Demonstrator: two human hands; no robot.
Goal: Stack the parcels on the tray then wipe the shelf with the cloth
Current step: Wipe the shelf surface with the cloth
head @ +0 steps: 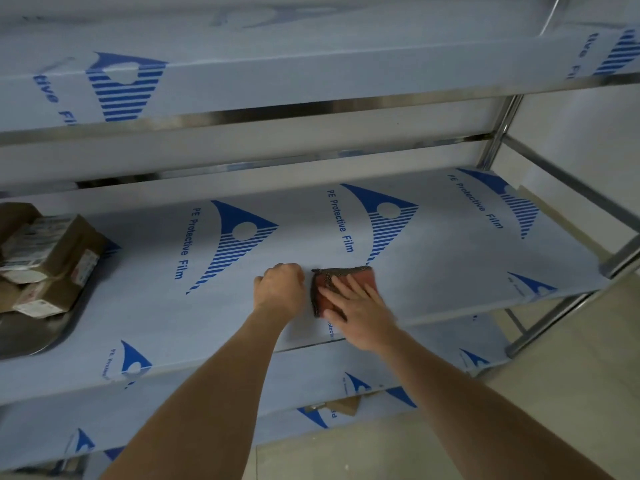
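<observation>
A folded reddish cloth (349,277) with a dark edge lies on the middle shelf (433,271), which is covered in white and blue protective film. My right hand (356,308) presses flat on the cloth, fingers spread. My left hand (280,289) rests as a closed fist on the shelf just left of the cloth, with nothing seen in it. At the far left several brown parcels (45,258) with white labels are stacked on a metal tray (31,337).
A film-covered shelf (277,81) hangs close above, and another lies below (311,386) with a brown box partly showing under it. Steel uprights and rails (498,133) frame the right end. Beige floor lies at the lower right.
</observation>
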